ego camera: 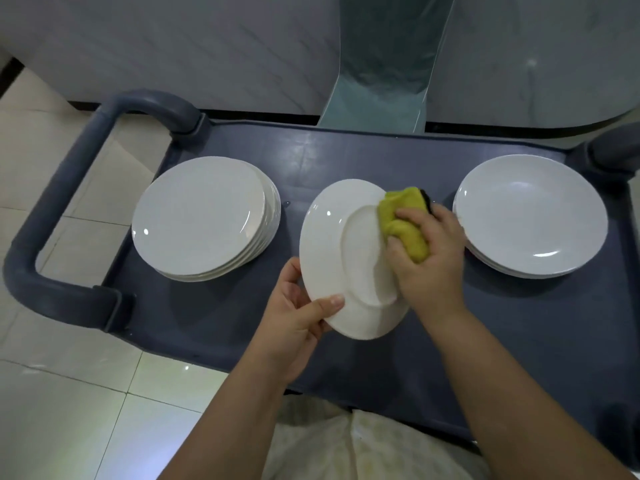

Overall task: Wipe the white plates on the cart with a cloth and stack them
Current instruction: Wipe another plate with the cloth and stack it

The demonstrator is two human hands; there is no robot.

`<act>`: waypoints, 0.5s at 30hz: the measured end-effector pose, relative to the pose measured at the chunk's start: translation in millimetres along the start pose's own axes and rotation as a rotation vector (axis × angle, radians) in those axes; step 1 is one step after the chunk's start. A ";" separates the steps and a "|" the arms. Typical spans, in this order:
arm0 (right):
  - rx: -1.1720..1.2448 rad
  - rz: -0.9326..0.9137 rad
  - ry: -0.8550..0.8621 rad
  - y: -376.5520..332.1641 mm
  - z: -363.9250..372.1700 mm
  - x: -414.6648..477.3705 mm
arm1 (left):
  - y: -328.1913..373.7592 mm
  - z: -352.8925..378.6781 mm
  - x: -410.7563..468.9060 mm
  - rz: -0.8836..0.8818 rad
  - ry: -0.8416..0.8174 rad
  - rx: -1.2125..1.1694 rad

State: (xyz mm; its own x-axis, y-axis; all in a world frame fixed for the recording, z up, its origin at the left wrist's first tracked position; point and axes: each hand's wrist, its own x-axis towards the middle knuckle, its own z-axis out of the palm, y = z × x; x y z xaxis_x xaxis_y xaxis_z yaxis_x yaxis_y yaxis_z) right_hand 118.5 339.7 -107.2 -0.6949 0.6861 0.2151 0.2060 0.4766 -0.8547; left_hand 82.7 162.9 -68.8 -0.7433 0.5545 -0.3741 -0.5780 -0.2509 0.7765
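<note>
Above middle of cart (346,150), clear of its top: holding one white plate (332,244) tilted, underside up (foot ring showing). Pinching its near rim with left hand (294,320), thumb curled over the upper face, fingers hidden beneath. Pressing yellow-green cloth (405,223) against the far-right part of that underside with right hand (429,261); fingers curled round the wad, gripping it tight. Dark patch at cloth's far edge, can't tell what. Left of held plate, resting on cart: stack of white plates (197,216), slightly fanned toward the right, several rims showing. Right of it, also on cart: second stack (530,216), fewer rims visible, overlapped by right hand at its left edge (touching or not, can't tell). Left stack well apart from held plate. At cart's left end: thick grey handle (64,188), looped out over pale floor tiles (69,393). Behind cart: grey marbled wall (207,46). At bottom edge: light patterned clothing (346,445).
</note>
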 end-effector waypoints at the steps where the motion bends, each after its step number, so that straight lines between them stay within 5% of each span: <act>1: 0.004 -0.068 -0.046 -15.6 5.8 -4.0 | 2.6 -0.1 1.0 0.016 0.004 0.001; 6: 0.036 -0.515 -0.191 -15.5 7.6 -40.7 | 27.2 -16.4 1.5 0.052 0.028 -0.021; 11: 0.046 -0.009 0.032 -2.0 -2.8 21.7 | 32.5 -11.8 -12.2 0.017 -0.060 0.195; 15: 0.026 -0.329 -0.161 -67.5 11.1 2.0 | 45.0 -4.4 -9.8 0.070 -0.026 0.222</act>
State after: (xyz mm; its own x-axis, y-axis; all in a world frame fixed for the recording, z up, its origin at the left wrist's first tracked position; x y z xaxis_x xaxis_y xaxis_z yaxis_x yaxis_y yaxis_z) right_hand 95.6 302.8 -54.3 -0.8208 0.4022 0.4056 -0.0630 0.6420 -0.7641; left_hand 62.5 142.7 -32.4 -0.7683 0.5631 -0.3044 -0.4352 -0.1107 0.8935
